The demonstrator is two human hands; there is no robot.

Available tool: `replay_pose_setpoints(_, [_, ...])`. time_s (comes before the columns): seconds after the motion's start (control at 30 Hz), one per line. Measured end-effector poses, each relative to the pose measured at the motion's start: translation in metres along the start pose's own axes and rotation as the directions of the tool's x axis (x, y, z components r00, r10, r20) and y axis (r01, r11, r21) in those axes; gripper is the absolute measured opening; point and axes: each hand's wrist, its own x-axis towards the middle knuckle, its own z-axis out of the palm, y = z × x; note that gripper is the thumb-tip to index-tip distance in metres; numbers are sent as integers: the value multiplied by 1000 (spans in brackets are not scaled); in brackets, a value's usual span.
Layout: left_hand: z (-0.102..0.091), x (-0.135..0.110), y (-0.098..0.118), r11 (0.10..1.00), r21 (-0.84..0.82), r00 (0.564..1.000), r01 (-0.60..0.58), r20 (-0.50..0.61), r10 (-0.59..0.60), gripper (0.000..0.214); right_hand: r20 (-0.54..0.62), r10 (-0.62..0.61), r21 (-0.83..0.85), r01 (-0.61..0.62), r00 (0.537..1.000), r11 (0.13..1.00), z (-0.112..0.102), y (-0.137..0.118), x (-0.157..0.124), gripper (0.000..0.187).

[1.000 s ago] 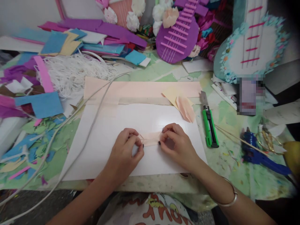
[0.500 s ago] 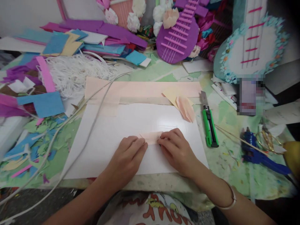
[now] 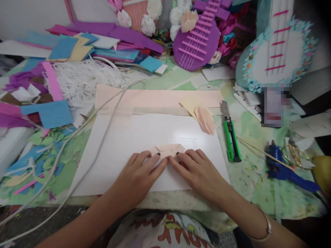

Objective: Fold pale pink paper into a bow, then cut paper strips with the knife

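A small piece of folded peach paper (image 3: 168,149) lies on the white board (image 3: 103,172) in front of me. My left hand (image 3: 138,175) grips its near left edge, with thumb and fingertips pressed on the paper. On the other side my right hand (image 3: 200,174) holds the near right edge, and the two thumbs almost meet at the middle. Beyond the hands, a pleated peach paper piece (image 3: 205,120) rests partly on a yellow paper piece (image 3: 188,103). A long peach paper sheet (image 3: 155,98) spans the board's far side.
Right of the board lie a green utility knife (image 3: 232,139) with its blade out and a blue glue gun (image 3: 289,175). A white cable (image 3: 103,137) crosses the board's left part. Paper scraps (image 3: 51,144) and white string (image 3: 85,77) cover the left. Paper instruments, including a purple one (image 3: 193,44), stand behind.
Both hands have come closer together along the paper's near edge, thumbs now almost meeting. The paper's far edge shows more, with folded corners standing out.
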Motion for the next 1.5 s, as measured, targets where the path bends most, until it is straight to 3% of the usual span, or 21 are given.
replay_pose_setpoints(0.67, [-1, -5, -7, 999, -2, 999, -46, -25, 46, 26, -36, -6, 60, 8, 999, 998, -7, 12, -13, 30])
replay_pose_setpoints(0.97, [-4, -6, -10, 998, -48, 997, -32, -78, 28, 19, -113, 28, 119, -14, 993, 993, -2, 14, -18, 25])
replay_pose_setpoints(1.2, [-3, -10, -13, 997, -68, 997, -47, -57, 43, 22, -190, 97, 216, -55, 977, 975, -3, 14, -17, 25])
replay_pose_setpoints(1.33, [-2, -9, -14, 996, -76, 998, -49, -42, 46, 32, -142, 37, 196, -8, 989, 981, -1, 12, -12, 35])
replay_pose_setpoints(1.5, [-4, -7, -16, 996, -71, 997, -53, -63, 49, 26, -79, -15, 134, 26, 997, 991, 3, 12, -10, 31])
